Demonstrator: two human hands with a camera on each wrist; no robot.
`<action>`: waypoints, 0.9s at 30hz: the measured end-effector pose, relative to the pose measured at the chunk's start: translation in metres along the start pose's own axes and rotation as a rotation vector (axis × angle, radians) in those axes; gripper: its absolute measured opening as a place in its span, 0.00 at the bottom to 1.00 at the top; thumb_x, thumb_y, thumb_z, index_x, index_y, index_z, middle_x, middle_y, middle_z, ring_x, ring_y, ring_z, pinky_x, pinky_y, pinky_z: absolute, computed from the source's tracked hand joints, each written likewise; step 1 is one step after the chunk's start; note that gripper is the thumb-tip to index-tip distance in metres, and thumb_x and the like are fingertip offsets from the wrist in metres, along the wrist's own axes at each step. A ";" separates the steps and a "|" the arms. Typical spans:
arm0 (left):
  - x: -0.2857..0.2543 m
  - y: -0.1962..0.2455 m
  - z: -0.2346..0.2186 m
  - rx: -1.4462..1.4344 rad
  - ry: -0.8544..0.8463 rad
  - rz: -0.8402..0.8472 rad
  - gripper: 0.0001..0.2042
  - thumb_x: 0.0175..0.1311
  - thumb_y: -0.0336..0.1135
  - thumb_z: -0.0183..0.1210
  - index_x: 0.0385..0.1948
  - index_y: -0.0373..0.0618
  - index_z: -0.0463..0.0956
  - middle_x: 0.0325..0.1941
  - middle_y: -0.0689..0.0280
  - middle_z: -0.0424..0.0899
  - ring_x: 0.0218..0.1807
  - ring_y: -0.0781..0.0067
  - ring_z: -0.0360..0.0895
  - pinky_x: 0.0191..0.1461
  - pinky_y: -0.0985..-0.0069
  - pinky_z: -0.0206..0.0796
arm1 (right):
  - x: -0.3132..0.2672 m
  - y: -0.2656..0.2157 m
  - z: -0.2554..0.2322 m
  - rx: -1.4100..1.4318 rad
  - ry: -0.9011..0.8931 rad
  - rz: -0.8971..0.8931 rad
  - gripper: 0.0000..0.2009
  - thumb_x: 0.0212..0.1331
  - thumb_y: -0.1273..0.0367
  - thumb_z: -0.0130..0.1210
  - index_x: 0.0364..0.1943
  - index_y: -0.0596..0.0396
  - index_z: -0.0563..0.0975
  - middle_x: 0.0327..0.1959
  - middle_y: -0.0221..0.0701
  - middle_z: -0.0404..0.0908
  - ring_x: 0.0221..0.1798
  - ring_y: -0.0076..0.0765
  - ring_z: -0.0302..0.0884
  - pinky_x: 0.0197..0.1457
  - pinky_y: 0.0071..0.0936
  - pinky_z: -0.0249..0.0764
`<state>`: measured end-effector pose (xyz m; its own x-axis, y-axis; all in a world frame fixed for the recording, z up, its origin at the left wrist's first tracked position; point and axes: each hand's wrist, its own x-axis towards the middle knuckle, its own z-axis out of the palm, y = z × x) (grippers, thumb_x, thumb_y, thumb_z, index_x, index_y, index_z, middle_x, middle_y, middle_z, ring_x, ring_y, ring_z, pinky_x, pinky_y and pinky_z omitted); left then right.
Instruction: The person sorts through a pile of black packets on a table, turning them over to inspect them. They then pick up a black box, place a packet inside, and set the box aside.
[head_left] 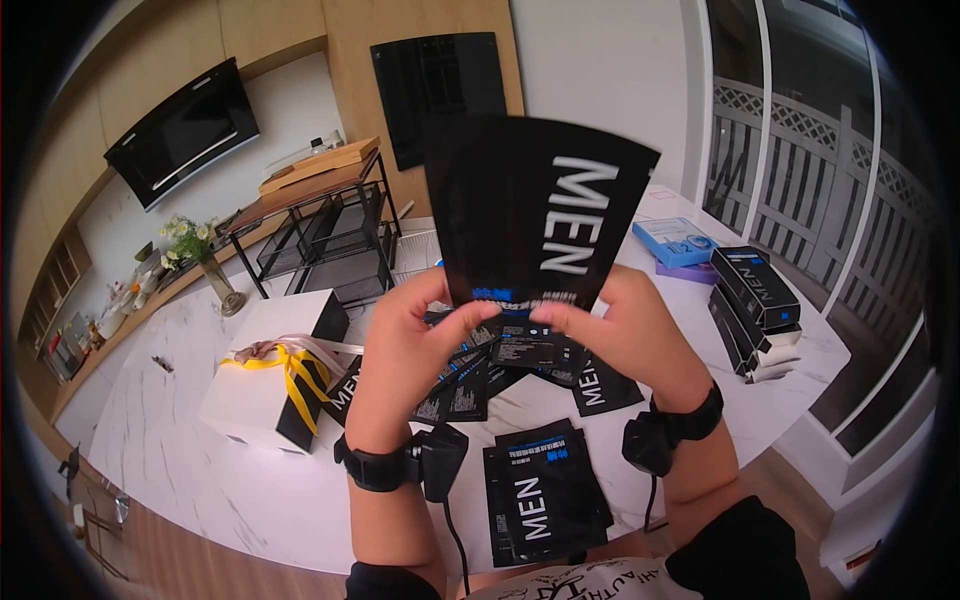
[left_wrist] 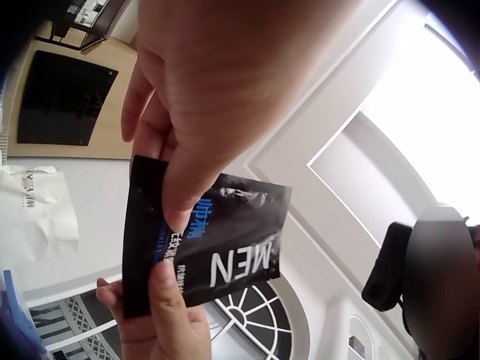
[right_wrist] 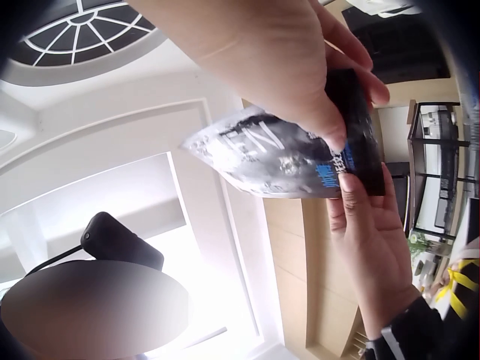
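A flat black packet (head_left: 500, 210) printed "MEN" in white with blue characters is held up over the table by both hands. My left hand (head_left: 420, 325) pinches one lower corner, its thumb pressed across the printed face. The other side is pinched by my right hand (head_left: 625, 325), and the two thumbs nearly meet. In the left wrist view the packet (left_wrist: 240, 262) looks slightly bent, with fingers behind it. Close to my body lies a small stack of matching packets (head_left: 545, 500). More black packets (head_left: 465, 390) are spread loosely beneath the hands.
A white box (head_left: 245, 395) with yellow and pink ribbon stands on the left of the marble-patterned table (head_left: 390, 530). To the right are upright black boxes (head_left: 755, 285) and a blue box (head_left: 675, 242). A black mesh rack (head_left: 320, 235) and flower vase (head_left: 225, 285) are behind.
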<state>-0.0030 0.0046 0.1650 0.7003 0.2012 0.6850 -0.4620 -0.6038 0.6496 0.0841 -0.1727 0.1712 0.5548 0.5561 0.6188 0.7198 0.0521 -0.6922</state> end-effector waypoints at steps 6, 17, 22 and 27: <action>0.001 -0.007 -0.004 0.036 0.013 -0.022 0.10 0.46 0.30 0.65 0.28 0.39 0.75 0.21 0.68 0.75 0.26 0.80 0.69 0.31 0.83 0.61 | -0.003 -0.010 -0.002 -0.036 -0.126 0.044 0.11 0.49 0.66 0.58 0.32 0.61 0.76 0.24 0.35 0.78 0.26 0.28 0.74 0.32 0.23 0.68; 0.004 -0.022 0.001 -0.038 0.102 -0.071 0.11 0.54 0.31 0.58 0.39 0.41 0.73 0.35 0.66 0.78 0.38 0.78 0.72 0.43 0.81 0.62 | 0.003 0.005 0.002 -0.151 0.099 -0.164 0.08 0.48 0.72 0.57 0.32 0.60 0.75 0.26 0.33 0.75 0.30 0.34 0.74 0.35 0.22 0.69; 0.002 -0.006 0.000 -0.263 -0.010 -0.302 0.19 0.67 0.45 0.42 0.41 0.36 0.72 0.36 0.64 0.77 0.40 0.76 0.71 0.47 0.83 0.60 | 0.010 0.004 -0.002 -0.185 0.153 -0.512 0.10 0.39 0.78 0.59 0.30 0.56 0.75 0.33 0.33 0.74 0.37 0.35 0.73 0.39 0.24 0.69; 0.001 0.005 0.002 -0.440 -0.187 -0.383 0.14 0.62 0.40 0.52 0.39 0.36 0.72 0.34 0.71 0.78 0.36 0.86 0.70 0.43 0.85 0.62 | 0.008 0.003 0.001 -0.296 0.194 -0.597 0.09 0.39 0.79 0.58 0.29 0.56 0.76 0.39 0.34 0.74 0.43 0.40 0.71 0.46 0.27 0.68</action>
<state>-0.0036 0.0004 0.1681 0.9265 0.1778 0.3317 -0.3115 -0.1323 0.9410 0.0904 -0.1670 0.1740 0.0727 0.3433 0.9364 0.9933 0.0592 -0.0989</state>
